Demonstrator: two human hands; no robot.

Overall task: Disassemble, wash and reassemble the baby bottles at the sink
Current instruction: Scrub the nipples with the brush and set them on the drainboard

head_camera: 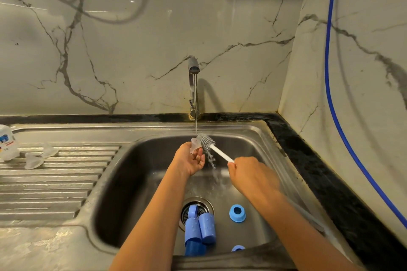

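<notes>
Under the running tap (193, 66), my left hand (191, 159) holds a clear silicone teat (195, 144) between thumb and fingers. My right hand (251, 175) grips the white handle of a bottle brush (207, 140), whose grey bristle head touches the teat in the water stream. In the sink basin (136, 178) lie blue bottle caps (200, 227) over the drain, a blue screw ring (237, 213) to their right, and another blue ring (237, 248) at the basin's near edge.
Two clear teats (33, 160) (49, 150) rest on the ribbed steel drainboard (55, 182) at left, next to a white upturned container (7, 143). A blue hose (337, 116) runs down the right wall. Black counter edging (319, 171) borders the sink on the right.
</notes>
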